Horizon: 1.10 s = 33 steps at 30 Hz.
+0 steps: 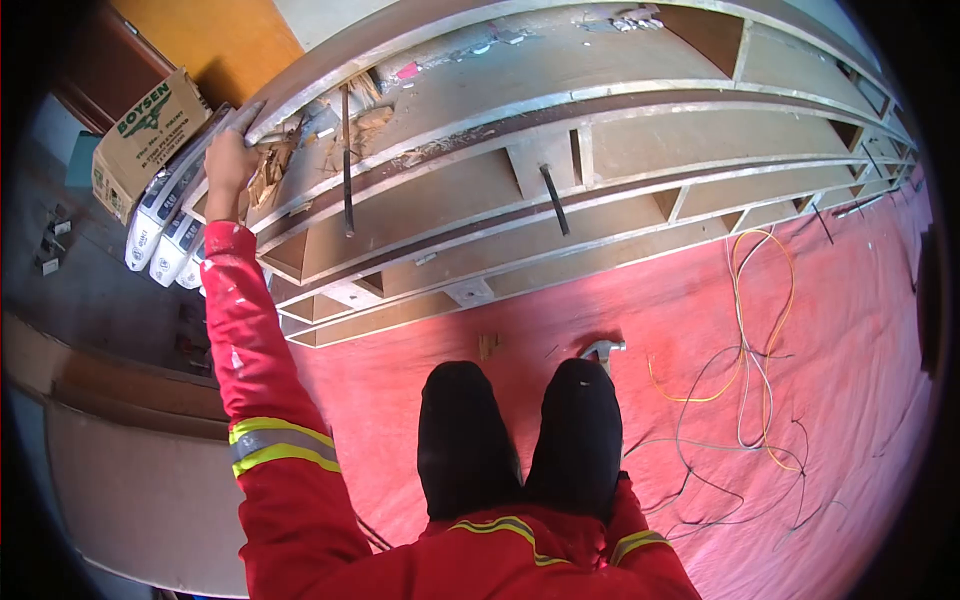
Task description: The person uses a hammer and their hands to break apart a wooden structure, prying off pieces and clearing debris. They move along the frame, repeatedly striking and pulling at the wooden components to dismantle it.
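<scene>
On red floor sheet (860,340), wooden frame (650,140), loose wires (745,330), hammer (603,348)

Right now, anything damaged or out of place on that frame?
Yes. The wooden frame is splintered at its end by the left hand, with wood chips loose in the bay. Tangled wires sprawl over the red floor cover.

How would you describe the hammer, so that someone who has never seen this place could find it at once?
A long wooden frame lies on a red floor sheet. In front of it, just beyond the person's right knee, lies the hammer. Its shiny metal head sets it apart from the thin loose wires nearby.
</scene>
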### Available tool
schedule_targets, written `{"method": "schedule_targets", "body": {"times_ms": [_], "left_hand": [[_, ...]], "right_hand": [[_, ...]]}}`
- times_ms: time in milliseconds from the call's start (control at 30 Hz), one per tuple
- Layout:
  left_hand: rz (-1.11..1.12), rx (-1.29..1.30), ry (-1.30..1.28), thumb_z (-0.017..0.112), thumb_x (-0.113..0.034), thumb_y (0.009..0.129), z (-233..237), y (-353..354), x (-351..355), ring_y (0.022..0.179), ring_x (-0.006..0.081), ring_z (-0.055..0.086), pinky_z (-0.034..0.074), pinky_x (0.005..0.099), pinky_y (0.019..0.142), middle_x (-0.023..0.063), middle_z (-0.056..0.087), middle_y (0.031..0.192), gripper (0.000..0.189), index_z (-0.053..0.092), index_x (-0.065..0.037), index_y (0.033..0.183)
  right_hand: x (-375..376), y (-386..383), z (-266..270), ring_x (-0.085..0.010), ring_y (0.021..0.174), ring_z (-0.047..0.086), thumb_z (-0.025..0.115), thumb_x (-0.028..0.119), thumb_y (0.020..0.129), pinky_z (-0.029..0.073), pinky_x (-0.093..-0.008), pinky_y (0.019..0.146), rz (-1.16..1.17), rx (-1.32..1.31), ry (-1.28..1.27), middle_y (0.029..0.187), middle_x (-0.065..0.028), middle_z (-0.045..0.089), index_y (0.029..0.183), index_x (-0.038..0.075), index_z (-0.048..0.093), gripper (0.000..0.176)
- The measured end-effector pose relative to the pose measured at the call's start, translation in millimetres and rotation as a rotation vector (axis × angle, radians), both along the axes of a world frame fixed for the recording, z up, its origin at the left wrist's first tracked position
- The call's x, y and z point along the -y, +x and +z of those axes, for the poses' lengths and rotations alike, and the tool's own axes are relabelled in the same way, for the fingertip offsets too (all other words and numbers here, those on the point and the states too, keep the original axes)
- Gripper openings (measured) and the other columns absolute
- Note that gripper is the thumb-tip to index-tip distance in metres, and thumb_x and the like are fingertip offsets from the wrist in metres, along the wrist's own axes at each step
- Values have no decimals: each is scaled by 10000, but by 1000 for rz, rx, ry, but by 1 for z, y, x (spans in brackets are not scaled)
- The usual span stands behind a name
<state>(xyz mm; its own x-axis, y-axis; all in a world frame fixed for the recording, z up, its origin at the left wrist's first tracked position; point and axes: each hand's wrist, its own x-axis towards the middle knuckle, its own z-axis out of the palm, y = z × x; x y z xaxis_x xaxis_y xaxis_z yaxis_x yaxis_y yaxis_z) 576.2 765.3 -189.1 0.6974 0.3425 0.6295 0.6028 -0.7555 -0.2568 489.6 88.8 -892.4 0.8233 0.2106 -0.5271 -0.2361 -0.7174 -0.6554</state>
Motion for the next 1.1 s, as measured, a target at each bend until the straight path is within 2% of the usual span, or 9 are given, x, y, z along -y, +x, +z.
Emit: {"method": "schedule_targets", "body": {"times_ms": [267,300,333,367,467,567,667,800,1100], "left_hand": [[143,4,-27,661,-130,746,-3,-1,20,981,400,617,503,472,832,190,635,1116,623,533,-302,1331],[-49,71,19,681,-98,728,-7,-4,23,989,396,615,501,463,837,182,625,1149,643,537,-269,1331],[-263,149,65,701,-66,711,-7,-5,25,998,393,612,499,454,843,173,614,1182,664,540,-237,1332],[-162,92,-33,697,12,667,-4,-3,28,1076,374,589,484,423,895,145,575,1272,731,527,-191,1347],[-202,73,-93,611,40,673,3,3,31,1283,301,462,351,422,1074,104,465,1419,766,463,-151,1400],[-117,-19,-164,613,8,665,5,-5,28,1345,291,384,250,462,1134,85,379,1486,811,405,-137,1435],[-41,-96,-291,636,-14,637,29,-2,46,1358,306,361,219,490,1144,79,347,1507,853,384,-130,1444],[-56,-71,-424,584,16,653,37,-1,47,1365,315,352,205,525,1132,92,367,1497,813,403,-117,1435],[-30,-87,-626,655,-93,711,74,6,64,1378,377,293,179,545,1130,153,352,1491,742,409,-54,1409]], "right_hand": [[-11,34,-6,-430,786,614,592,293,773,505,-500,700,-39,7,165,811,-231,636,866,-10,572,318],[-22,50,9,-430,788,616,593,297,772,506,-499,702,-54,29,142,810,-231,638,867,-10,573,322],[-37,55,56,-419,828,635,601,325,750,520,-483,731,-25,48,-87,835,-235,655,890,-5,602,358],[-52,61,104,-407,867,654,610,352,729,533,-468,760,9,46,-314,859,-240,671,913,1,631,398],[-57,95,194,-370,903,671,612,286,715,543,-458,775,70,-295,-345,952,-238,678,981,19,691,384],[-63,94,280,-343,859,685,659,312,696,551,-433,739,51,-204,-428,921,-226,688,941,5,699,395],[-61,80,375,-334,802,693,685,338,690,554,-427,717,-41,-321,-337,889,-210,695,933,-8,695,423],[-81,59,539,-236,612,669,702,298,699,545,-366,570,-521,-428,-112,720,-124,682,881,-24,688,371],[-84,113,733,-154,447,541,681,284,777,410,-325,397,-859,-26,354,539,-57,549,717,4,575,305]]}}
